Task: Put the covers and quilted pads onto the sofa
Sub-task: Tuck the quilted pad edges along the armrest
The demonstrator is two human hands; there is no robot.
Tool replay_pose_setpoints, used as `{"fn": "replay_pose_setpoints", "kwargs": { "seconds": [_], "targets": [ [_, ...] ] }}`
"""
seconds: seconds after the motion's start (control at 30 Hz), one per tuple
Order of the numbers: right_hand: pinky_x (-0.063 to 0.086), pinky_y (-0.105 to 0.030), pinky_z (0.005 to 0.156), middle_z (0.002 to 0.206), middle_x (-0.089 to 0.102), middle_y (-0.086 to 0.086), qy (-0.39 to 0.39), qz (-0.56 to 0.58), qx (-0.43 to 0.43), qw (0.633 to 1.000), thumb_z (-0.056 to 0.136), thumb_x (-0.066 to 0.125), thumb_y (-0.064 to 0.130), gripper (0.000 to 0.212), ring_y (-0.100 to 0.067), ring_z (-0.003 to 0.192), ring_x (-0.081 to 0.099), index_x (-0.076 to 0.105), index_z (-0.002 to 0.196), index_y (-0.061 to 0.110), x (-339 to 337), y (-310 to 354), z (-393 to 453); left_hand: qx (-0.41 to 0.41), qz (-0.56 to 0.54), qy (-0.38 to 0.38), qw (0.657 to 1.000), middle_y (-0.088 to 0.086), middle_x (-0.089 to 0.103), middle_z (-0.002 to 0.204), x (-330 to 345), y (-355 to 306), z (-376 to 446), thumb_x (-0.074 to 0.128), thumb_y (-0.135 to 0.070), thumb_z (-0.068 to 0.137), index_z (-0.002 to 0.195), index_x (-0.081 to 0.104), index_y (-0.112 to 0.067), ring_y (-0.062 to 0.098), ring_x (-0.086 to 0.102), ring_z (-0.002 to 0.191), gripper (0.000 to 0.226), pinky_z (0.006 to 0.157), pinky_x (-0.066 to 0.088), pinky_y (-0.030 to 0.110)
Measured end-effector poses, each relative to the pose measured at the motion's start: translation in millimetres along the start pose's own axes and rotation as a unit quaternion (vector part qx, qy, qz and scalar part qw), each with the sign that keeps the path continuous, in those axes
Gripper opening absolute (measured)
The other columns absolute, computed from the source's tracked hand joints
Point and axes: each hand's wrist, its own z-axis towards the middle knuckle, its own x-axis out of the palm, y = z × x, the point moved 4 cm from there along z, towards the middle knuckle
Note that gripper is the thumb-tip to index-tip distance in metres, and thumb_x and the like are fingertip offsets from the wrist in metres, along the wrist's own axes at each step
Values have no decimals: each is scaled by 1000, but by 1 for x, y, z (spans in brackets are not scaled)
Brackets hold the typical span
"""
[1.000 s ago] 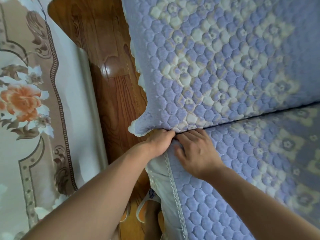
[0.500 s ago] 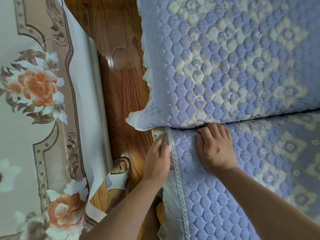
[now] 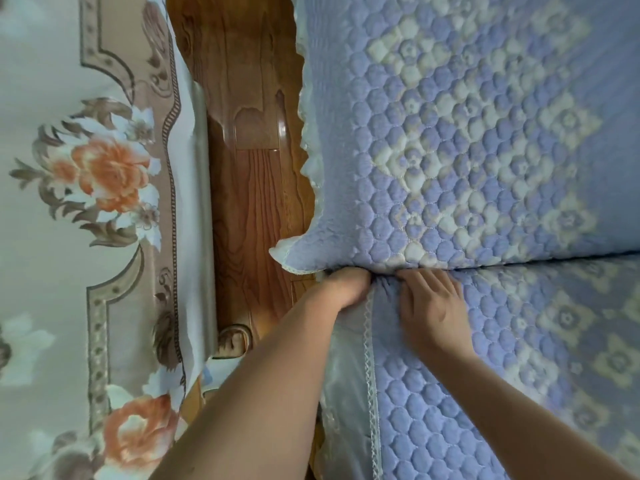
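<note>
A blue quilted pad (image 3: 485,358) with cream flower patches and a lace edge lies on the sofa seat. A matching quilted cover (image 3: 467,143) hangs over the backrest above it. My left hand (image 3: 343,287) is curled at the pad's near corner, its fingers pushed into the crease between seat and backrest. My right hand (image 3: 429,299) lies flat on the pad just to the right, fingertips at the same crease. A pale satin skirt (image 3: 343,393) hangs below the lace edge.
The sofa's glossy wooden arm and frame (image 3: 256,168) runs up the middle. A cream cloth with orange flowers and brown borders (image 3: 104,209) covers the surface at left. A sandalled foot (image 3: 235,339) shows beside the frame.
My left hand moved from lying along the lace edge up into the crease at the corner and curled there. My right hand stayed pressed on the pad. The view shifted slightly.
</note>
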Motion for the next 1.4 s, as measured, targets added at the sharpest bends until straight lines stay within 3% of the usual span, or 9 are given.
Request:
{"fn": "replay_pose_setpoints", "kwargs": {
  "seconds": [0.17, 0.37, 0.57, 0.67, 0.77, 0.93, 1.07, 1.2, 1.4],
  "targets": [
    [46, -41, 84, 81, 67, -2, 69, -51, -42, 995, 88, 50, 22, 17, -29, 84, 60, 66, 88, 15, 13, 37, 5, -137, -321, -201, 915, 12, 68, 91, -11, 80, -30, 50, -17, 97, 86, 68, -13, 31, 64, 90, 21, 72, 44, 33],
    [37, -37, 98, 106, 73, 8, 120, -87, -42, 988, 91, 54, 41, 34, -20, 102, 62, 70, 116, 24, 20, 50, 5, -185, -293, -100, 933, 7, 73, 100, 4, 96, -37, 58, -67, 84, 108, 69, -13, 29, 71, 92, 60, 85, 59, 41],
    [32, -43, 97, 116, 66, 11, 354, -183, -23, 917, 97, 27, 42, 40, -23, 118, 56, 60, 118, 34, 43, 69, 36, -83, -148, -168, 971, 9, 69, 116, -14, 64, -4, 47, -24, 100, 117, 67, -10, 30, 65, 106, 30, 84, 54, 35],
    [40, -38, 92, 106, 72, 1, 301, -170, 26, 938, 102, 24, 39, 50, -25, 108, 64, 71, 108, 24, 43, 75, 42, -92, -59, -212, 971, 4, 67, 107, -38, 78, -24, 46, -34, 96, 117, 63, -17, 28, 65, 94, 32, 80, 55, 38],
    [49, -42, 74, 70, 66, -9, 95, -96, -18, 991, 92, 44, 21, 31, -32, 71, 66, 67, 73, 14, 28, 74, 20, -26, 88, -307, 947, 2, 59, 115, -72, 81, -44, 62, -35, 92, 122, 52, -22, 25, 61, 103, 34, 80, 55, 41],
    [35, -46, 113, 136, 57, -10, 31, -24, -82, 996, 96, 60, 18, 42, -29, 130, 49, 58, 136, 7, 10, 56, -31, 176, 308, -247, 902, 8, 50, 134, -75, 39, -15, 67, -59, 82, 137, 41, -18, 30, 48, 124, 73, 103, 43, 45],
    [37, -42, 109, 121, 64, -4, 18, -54, -73, 996, 91, 61, 24, 35, -26, 117, 56, 67, 124, 13, 18, 54, -21, 290, 390, -220, 846, 10, 61, 110, -59, 28, -14, 58, -26, 94, 106, 64, -11, 32, 58, 104, 20, 82, 40, 39],
    [41, -40, 87, 70, 60, -1, -11, -96, -19, 995, 90, 54, 25, 21, -27, 76, 57, 61, 72, 18, 25, 61, -1, 235, 305, -210, 899, 13, 60, 106, -46, 49, -32, 48, -13, 98, 87, 56, -12, 36, 60, 95, 14, 70, 37, 36],
    [42, -40, 92, 70, 59, 0, 25, -87, -24, 996, 98, 45, 28, 28, -25, 76, 57, 64, 80, 18, 24, 64, -3, 113, 160, -187, 963, 15, 72, 105, -41, 21, -16, 54, -37, 97, 91, 69, -20, 38, 65, 100, 23, 77, 46, 33]
  ]
}}
